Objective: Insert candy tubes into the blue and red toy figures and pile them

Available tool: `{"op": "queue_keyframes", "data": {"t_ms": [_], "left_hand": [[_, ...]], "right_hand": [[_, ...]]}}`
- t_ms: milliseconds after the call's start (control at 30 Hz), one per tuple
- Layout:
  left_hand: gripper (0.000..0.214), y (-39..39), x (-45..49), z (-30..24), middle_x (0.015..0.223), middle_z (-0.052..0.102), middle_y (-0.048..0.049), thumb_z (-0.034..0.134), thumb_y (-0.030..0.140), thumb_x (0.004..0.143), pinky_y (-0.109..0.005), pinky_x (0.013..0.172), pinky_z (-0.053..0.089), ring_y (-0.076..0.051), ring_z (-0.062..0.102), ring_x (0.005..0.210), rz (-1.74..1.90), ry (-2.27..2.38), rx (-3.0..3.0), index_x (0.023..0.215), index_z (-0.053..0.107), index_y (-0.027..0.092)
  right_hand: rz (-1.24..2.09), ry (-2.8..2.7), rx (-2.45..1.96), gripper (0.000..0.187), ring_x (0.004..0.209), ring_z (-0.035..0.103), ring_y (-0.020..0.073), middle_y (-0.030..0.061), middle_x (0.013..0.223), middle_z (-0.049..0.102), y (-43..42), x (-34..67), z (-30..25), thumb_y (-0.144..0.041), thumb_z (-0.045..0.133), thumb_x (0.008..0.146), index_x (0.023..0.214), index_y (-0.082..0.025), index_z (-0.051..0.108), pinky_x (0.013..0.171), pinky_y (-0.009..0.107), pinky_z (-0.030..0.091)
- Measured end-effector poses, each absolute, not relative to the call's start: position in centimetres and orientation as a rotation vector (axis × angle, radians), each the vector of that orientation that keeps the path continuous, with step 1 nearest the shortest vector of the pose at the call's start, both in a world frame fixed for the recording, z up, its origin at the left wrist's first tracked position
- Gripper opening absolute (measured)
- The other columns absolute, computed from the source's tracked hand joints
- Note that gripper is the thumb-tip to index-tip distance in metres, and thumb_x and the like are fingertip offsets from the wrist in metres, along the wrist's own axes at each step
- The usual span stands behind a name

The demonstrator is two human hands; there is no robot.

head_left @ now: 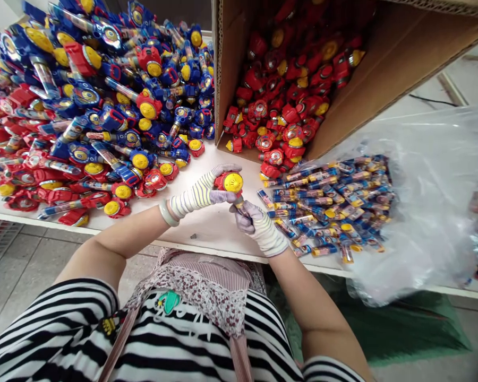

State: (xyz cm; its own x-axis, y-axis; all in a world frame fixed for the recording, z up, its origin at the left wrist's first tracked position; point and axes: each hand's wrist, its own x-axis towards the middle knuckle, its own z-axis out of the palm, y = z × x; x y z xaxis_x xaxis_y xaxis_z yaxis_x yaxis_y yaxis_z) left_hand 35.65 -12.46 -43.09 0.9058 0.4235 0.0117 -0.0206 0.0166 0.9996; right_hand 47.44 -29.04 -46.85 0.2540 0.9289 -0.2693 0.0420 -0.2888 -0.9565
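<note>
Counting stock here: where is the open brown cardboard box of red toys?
In the head view, the box sits upper right, between the blue toy heap and the clear plastic bag of tubes.

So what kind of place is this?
Probably a toy factory or packing workshop: a table heaped with toys, a box full of red ones, and a bag of tubes.

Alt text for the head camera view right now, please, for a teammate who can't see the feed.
The left hand and right hand, in striped gloves, hold a red-and-yellow plastic toy above a white table. A heap of blue and red toys lies to the left, a cardboard box of red toys ahead, and blue tubes at a clear plastic bag to the right.
</note>
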Motion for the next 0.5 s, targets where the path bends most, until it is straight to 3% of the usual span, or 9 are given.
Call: {"op": "queue_keyframes", "data": {"t_ms": [167, 233, 333, 367, 433, 500], "left_hand": [[0.066, -12.5, 35.7, -43.6, 0.116, 0.065, -0.0108, 0.083, 0.036, 0.079, -0.032, 0.08, 0.057, -0.019, 0.066, 0.094, 0.442, 0.525, 1.418, 0.134, 0.054, 0.016], [0.066, -13.1, 35.4, -44.2, 0.115, 0.065, -0.0105, 0.084, 0.036, 0.077, -0.032, 0.083, 0.056, -0.02, 0.067, 0.095, 0.438, 0.484, 1.35, 0.133, 0.055, 0.015], [0.071, -13.1, 35.3, -44.9, 0.111, 0.066, -0.0096, 0.09, 0.037, 0.068, -0.034, 0.084, 0.055, -0.021, 0.066, 0.096, 0.341, 0.39, 1.333, 0.129, 0.059, 0.016], [0.073, -12.5, 35.5, -44.7, 0.11, 0.067, -0.0096, 0.092, 0.037, 0.065, -0.035, 0.084, 0.055, -0.022, 0.066, 0.095, 0.294, 0.369, 1.355, 0.128, 0.06, 0.015], [0.074, -9.8, 35.7, -43.1, 0.109, 0.067, -0.0092, 0.092, 0.038, 0.066, -0.037, 0.086, 0.053, -0.022, 0.064, 0.096, 0.312, 0.373, 1.416, 0.128, 0.059, 0.015], [0.069, -5.0, 35.5, -39.7, 0.115, 0.065, -0.0076, 0.083, 0.046, 0.078, -0.04, 0.094, 0.049, -0.023, 0.059, 0.107, 0.497, 0.463, 1.505, 0.133, 0.054, 0.018]], "right_hand": [[0.773, -0.918, -1.906, 0.053, 0.066, 0.055, 0.0196, 0.0077, 0.076, 0.063, -28.9, 47.5, -46.8, -0.073, 0.06, 0.08, 0.088, -0.021, 0.064, 0.06, 0.029, 0.041], [1.001, -0.793, -1.724, 0.052, 0.053, 0.047, 0.016, 0.0019, 0.062, 0.055, -29.3, 46.8, -47.2, -0.074, 0.055, 0.084, 0.083, -0.022, 0.062, 0.05, 0.027, 0.037], [1.433, -0.608, -1.277, 0.06, 0.036, 0.022, 0.0103, -0.0092, 0.046, 0.03, -29.3, 45.9, -48.6, -0.08, 0.042, 0.088, 0.078, -0.023, 0.059, 0.036, 0.024, 0.025], [1.456, -0.607, -1.226, 0.062, 0.035, 0.021, 0.0102, -0.0096, 0.046, 0.03, -29.0, 46.0, -49.2, -0.081, 0.042, 0.088, 0.08, -0.023, 0.061, 0.035, 0.025, 0.027], [1.341, -0.677, -1.266, 0.058, 0.042, 0.041, 0.0133, -0.0038, 0.055, 0.049, -28.4, 46.7, -50.1, -0.078, 0.05, 0.087, 0.091, -0.024, 0.067, 0.042, 0.028, 0.043], [1.094, -0.744, -1.408, 0.055, 0.069, 0.065, 0.0193, 0.0044, 0.081, 0.068, -28.2, 48.5, -50.7, -0.074, 0.058, 0.085, 0.109, -0.027, 0.069, 0.067, 0.034, 0.059]]}}
